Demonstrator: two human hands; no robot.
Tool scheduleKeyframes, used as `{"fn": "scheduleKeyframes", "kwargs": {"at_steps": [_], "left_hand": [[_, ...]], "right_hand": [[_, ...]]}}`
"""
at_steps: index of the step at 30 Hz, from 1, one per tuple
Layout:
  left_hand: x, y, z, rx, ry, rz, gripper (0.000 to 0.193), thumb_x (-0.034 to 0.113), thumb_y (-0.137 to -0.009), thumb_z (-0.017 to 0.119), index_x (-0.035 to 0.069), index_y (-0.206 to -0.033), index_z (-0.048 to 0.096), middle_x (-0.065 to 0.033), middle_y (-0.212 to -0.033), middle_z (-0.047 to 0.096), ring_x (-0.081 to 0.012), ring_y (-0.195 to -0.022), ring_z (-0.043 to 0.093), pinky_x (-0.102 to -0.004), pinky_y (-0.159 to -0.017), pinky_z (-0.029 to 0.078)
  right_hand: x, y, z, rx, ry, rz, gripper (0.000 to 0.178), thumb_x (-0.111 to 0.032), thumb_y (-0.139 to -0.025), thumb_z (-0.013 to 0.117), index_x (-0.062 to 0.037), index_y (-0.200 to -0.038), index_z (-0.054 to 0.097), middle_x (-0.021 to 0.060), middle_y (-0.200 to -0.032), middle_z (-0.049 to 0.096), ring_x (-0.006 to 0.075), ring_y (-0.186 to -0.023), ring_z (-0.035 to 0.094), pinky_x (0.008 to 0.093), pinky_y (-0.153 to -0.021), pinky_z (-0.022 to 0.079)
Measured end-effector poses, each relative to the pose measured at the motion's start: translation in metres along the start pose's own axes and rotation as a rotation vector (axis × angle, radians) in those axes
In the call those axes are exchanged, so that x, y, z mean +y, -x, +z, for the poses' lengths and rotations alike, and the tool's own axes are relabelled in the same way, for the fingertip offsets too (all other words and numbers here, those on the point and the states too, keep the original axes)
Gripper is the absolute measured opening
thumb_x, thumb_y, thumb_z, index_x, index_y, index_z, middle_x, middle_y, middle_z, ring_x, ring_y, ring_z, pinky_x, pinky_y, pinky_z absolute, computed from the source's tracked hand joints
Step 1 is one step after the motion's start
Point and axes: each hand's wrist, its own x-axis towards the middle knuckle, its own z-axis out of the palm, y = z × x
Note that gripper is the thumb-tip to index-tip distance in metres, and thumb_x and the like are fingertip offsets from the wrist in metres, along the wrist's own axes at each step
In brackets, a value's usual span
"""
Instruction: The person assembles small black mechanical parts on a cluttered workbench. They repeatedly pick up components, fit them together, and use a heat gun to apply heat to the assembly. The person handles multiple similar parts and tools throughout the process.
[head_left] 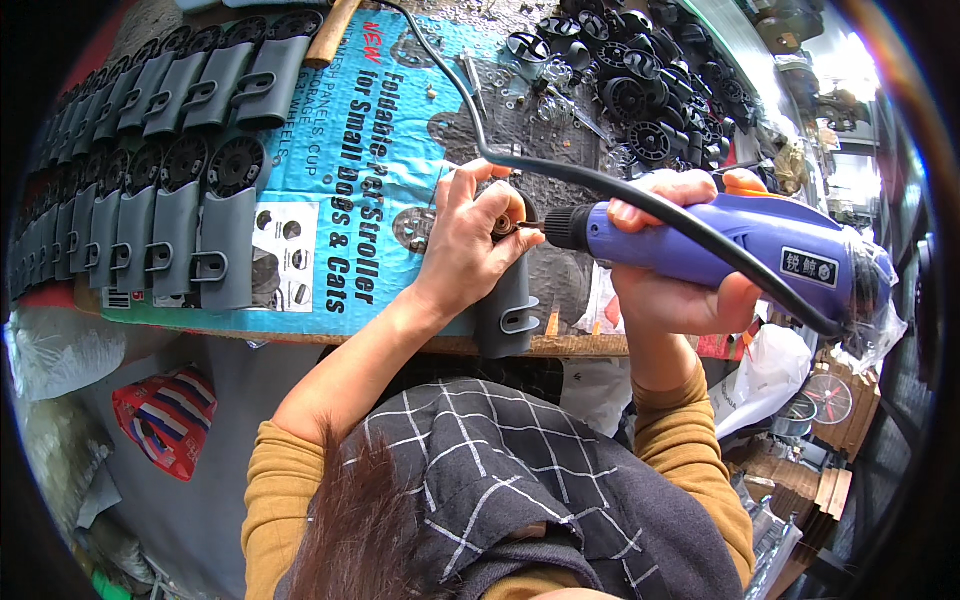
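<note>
- Desk (420,345): a wooden top is seen, covered by a blue printed sheet (340,180). The sheet serves as landmark below.
- Rows of grey plastic brackets (175,240): laid in two ranks over the sheet's left part, each fitted with a black round disc. A heap of loose black wheels (640,90) is noted beyond the sheet's far right corner.
- Electric screwdriver (720,245): purple-bodied, corded, held level at the sheet's right edge, with the black cable (560,175) looped back across the sheet. It is judged moderately heavy and rigid; the body is best gripped around its middle, as now.
- Grey bracket (505,305): stood at the sheet's near right edge, overhanging the desk front. It is judged light, stiff and rather smooth, apt to twist under the driver unless pinned from above.
- Right hand (675,275): closed around the screwdriver body.
- Left hand (470,240): pressed over the bracket's top, fingers bunched beside the bit tip (525,226).
- Screw: too small to be made out.
</note>
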Motion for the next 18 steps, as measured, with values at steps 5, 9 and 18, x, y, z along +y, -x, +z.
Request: {"fn": "scheduleKeyframes", "kwargs": {"at_steps": [5,9,18], "left_hand": [[-0.001,-0.001,-0.001,-0.017,-0.050,-0.009,0.029,0.016,-0.070,0.082,0.007,-0.087,0.061,-0.0109,-0.103,0.049,-0.0321,-0.102,0.043,-0.0440,-0.088,0.038],[0.000,-0.001,-0.003,-0.025,-0.062,-0.006,0.027,0.014,-0.070,0.081,0.007,-0.088,0.061,-0.0105,-0.106,0.053,-0.0314,-0.103,0.043,-0.0436,-0.091,0.037],[-0.005,-0.003,0.001,0.032,-0.077,0.088,0.040,0.008,-0.069,0.076,0.008,-0.107,0.061,-0.0100,-0.112,0.056,-0.0325,-0.113,0.047,-0.0421,-0.096,0.038]], "right_hand": [[0.001,0.002,0.008,0.023,0.185,0.050,0.075,-0.061,-0.078,0.060,-0.0097,-0.129,0.039,0.0148,-0.084,0.056,0.0253,-0.071,0.056,0.0420,-0.067,0.050],[0.002,0.000,0.010,-0.044,0.283,0.101,0.076,-0.063,-0.080,0.057,-0.0087,-0.130,0.038,0.0153,-0.080,0.055,0.0255,-0.071,0.056,0.0426,-0.066,0.051],[-0.006,0.000,0.017,-0.145,0.373,0.116,0.077,-0.065,-0.080,0.064,-0.0094,-0.128,0.038,0.0157,-0.084,0.056,0.0277,-0.076,0.059,0.0452,-0.072,0.053]]}}
